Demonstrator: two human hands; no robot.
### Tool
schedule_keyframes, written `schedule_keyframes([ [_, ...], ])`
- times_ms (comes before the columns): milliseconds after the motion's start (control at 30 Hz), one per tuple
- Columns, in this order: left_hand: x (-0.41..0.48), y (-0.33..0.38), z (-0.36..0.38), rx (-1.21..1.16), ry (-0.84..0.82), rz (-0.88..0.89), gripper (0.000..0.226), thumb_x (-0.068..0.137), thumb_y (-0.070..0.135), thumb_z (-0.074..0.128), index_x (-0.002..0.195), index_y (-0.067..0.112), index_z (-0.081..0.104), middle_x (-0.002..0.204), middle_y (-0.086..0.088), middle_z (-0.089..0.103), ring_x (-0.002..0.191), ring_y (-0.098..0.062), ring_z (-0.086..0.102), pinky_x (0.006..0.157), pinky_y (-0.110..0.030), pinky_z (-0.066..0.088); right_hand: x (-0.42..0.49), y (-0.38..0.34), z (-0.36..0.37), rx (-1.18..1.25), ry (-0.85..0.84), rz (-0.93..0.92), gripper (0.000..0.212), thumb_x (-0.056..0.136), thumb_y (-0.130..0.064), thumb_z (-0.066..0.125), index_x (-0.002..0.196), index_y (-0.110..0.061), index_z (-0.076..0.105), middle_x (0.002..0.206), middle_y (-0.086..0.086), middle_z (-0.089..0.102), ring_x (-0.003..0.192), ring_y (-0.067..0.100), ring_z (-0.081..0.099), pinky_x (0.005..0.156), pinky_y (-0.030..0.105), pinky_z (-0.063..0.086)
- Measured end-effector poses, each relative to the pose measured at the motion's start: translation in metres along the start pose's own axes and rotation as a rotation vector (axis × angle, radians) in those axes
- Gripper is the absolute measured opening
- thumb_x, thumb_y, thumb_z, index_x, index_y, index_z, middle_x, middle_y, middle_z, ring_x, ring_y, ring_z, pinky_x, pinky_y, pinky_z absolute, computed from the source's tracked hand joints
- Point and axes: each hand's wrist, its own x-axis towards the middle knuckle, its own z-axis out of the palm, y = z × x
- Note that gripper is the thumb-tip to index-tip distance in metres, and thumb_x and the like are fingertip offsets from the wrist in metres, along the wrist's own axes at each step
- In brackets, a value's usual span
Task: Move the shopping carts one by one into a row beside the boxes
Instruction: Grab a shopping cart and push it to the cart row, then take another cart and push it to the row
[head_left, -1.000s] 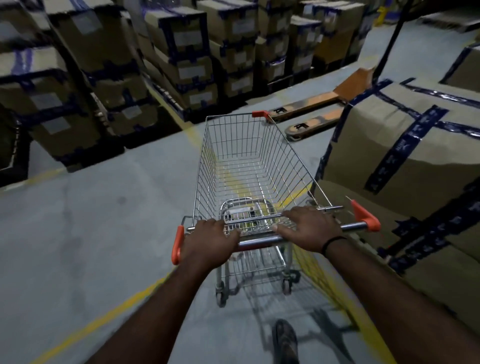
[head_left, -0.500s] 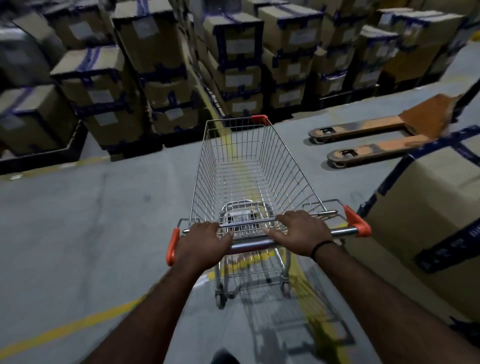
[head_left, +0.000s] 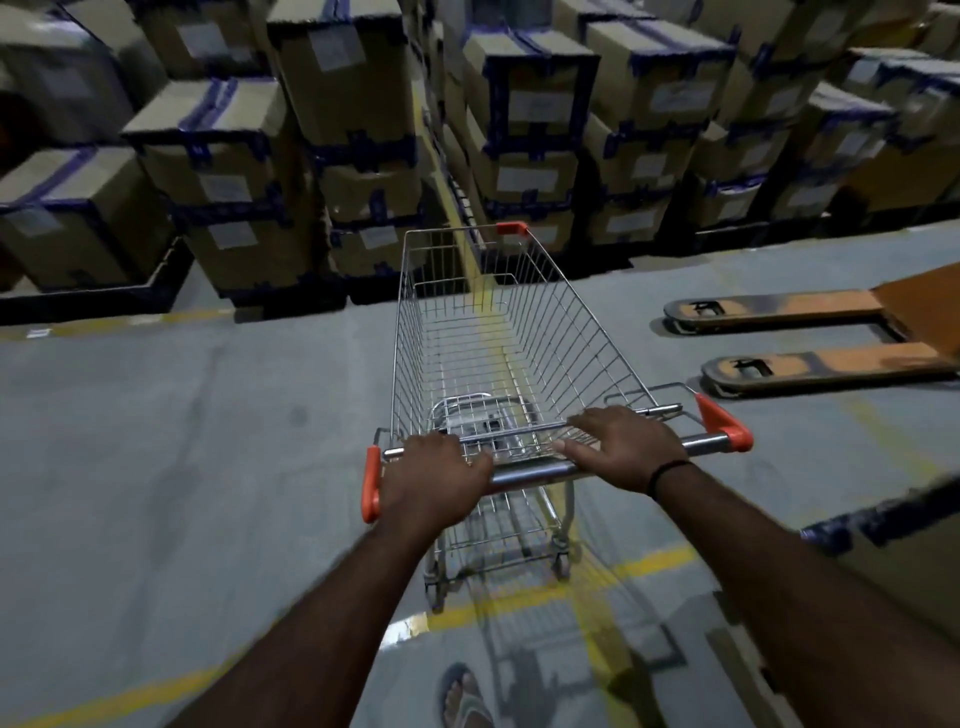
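An empty wire shopping cart (head_left: 498, 332) with orange corner caps stands in front of me on the grey floor. Its nose points at the stacked cardboard boxes (head_left: 358, 156) with blue tape. My left hand (head_left: 434, 475) grips the chrome handle bar near its left orange end. My right hand (head_left: 623, 447) lies over the bar and the basket's rear rim, fingers spread and curled on them. The cart's front edge is close to the dark pallets under the boxes.
An orange pallet jack (head_left: 810, 338) lies on the floor at the right, forks pointing left. A large taped box (head_left: 893, 551) is close at my right elbow. Yellow floor lines (head_left: 561, 587) cross under the cart. My sandalled foot (head_left: 462, 696) shows below.
The cart and my view have swung left, from facing the pallet jack toward the box stacks. The big box at the right has slid almost out of view. Both hands kept their hold.
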Motion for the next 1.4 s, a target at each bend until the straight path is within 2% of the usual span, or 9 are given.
schedule_keyframes([
  [67, 0.03, 0.001, -0.009, 0.002, 0.01, -0.008, 0.063, 0.095, 0.06, 0.032, 0.127, 0.012, 0.059, 0.13, -0.012, 0.058, 0.124, -0.028, 0.047, 0.097, -0.042, 0.041, 0.034, 0.006, -0.006, 0.011, -0.006, 0.009, 0.095, 0.074, -0.093, 0.015, 0.14, -0.036, 0.054, 0.138, -0.009, 0.059, 0.128, 0.016, 0.049, 0.1, 0.043, 0.046],
  [233, 0.097, 0.002, -0.022, -0.002, 0.017, -0.036, 0.062, 0.095, 0.06, 0.031, 0.125, 0.012, 0.059, 0.128, -0.012, 0.057, 0.123, -0.028, 0.047, 0.094, -0.042, 0.041, 0.105, 0.019, -0.019, 0.033, -0.026, 0.008, 0.105, 0.069, -0.099, 0.009, 0.141, -0.037, 0.053, 0.142, -0.007, 0.057, 0.131, 0.016, 0.048, 0.103, 0.044, 0.045],
  [400, 0.152, 0.009, -0.027, -0.047, 0.019, -0.075, 0.065, 0.093, 0.062, 0.031, 0.126, 0.013, 0.058, 0.13, -0.012, 0.056, 0.124, -0.029, 0.047, 0.092, -0.044, 0.043, 0.166, 0.036, -0.032, 0.009, -0.066, 0.008, 0.09, 0.075, -0.09, 0.021, 0.143, -0.039, 0.05, 0.146, -0.006, 0.054, 0.134, 0.017, 0.046, 0.104, 0.042, 0.044],
  [833, 0.27, 0.039, -0.054, -0.077, 0.019, -0.164, 0.071, 0.097, 0.063, 0.031, 0.136, 0.009, 0.053, 0.141, -0.013, 0.052, 0.131, -0.029, 0.041, 0.102, -0.046, 0.038, 0.305, 0.074, -0.068, 0.011, -0.107, -0.074, 0.094, 0.072, -0.092, 0.019, 0.142, -0.038, 0.051, 0.143, -0.001, 0.056, 0.132, 0.021, 0.048, 0.102, 0.046, 0.045],
  [933, 0.289, 0.045, -0.061, -0.115, 0.012, -0.203, 0.07, 0.096, 0.064, 0.036, 0.139, 0.011, 0.053, 0.144, -0.011, 0.05, 0.134, -0.027, 0.04, 0.105, -0.046, 0.035, 0.33, 0.08, -0.074, 0.031, -0.145, -0.087, 0.093, 0.07, -0.09, 0.023, 0.142, -0.037, 0.051, 0.144, 0.0, 0.055, 0.133, 0.022, 0.046, 0.102, 0.047, 0.045],
  [1000, 0.3, 0.047, -0.067, -0.144, 0.003, -0.229, 0.066, 0.092, 0.064, 0.043, 0.133, 0.014, 0.058, 0.139, -0.01, 0.055, 0.13, -0.028, 0.043, 0.099, -0.045, 0.039, 0.347, 0.079, -0.079, 0.036, -0.173, -0.081, 0.091, 0.07, -0.088, 0.03, 0.139, -0.034, 0.055, 0.14, 0.004, 0.059, 0.13, 0.024, 0.05, 0.1, 0.044, 0.046],
  [1133, 0.317, 0.047, -0.078, -0.325, -0.018, -0.332, 0.053, 0.087, 0.053, 0.059, 0.125, 0.016, 0.065, 0.133, -0.01, 0.061, 0.123, -0.028, 0.053, 0.093, -0.036, 0.043, 0.374, 0.053, -0.085, -0.142, -0.189, -0.141, 0.067, 0.085, -0.075, 0.044, 0.127, -0.026, 0.062, 0.12, 0.007, 0.068, 0.112, 0.027, 0.06, 0.096, 0.04, 0.044],
  [1233, 0.32, 0.046, -0.083, -0.502, -0.003, -0.364, 0.043, 0.09, 0.044, 0.063, 0.123, 0.018, 0.067, 0.13, -0.007, 0.065, 0.116, -0.024, 0.059, 0.094, -0.029, 0.044, 0.381, 0.024, -0.082, -0.14, -0.126, -0.251, 0.059, 0.089, -0.069, 0.047, 0.128, -0.028, 0.062, 0.124, 0.002, 0.067, 0.115, 0.024, 0.06, 0.101, 0.043, 0.041],
  [1400, 0.317, 0.043, -0.09, -0.706, 0.19, -0.429, 0.038, 0.093, 0.039, 0.066, 0.125, 0.02, 0.068, 0.127, 0.001, 0.067, 0.119, -0.016, 0.06, 0.088, -0.019, 0.037, 0.387, -0.009, -0.079, -0.053, -0.078, -0.372, 0.053, 0.09, -0.067, 0.047, 0.117, -0.027, 0.068, 0.115, -0.001, 0.072, 0.106, 0.022, 0.065, 0.094, 0.04, 0.049],
])
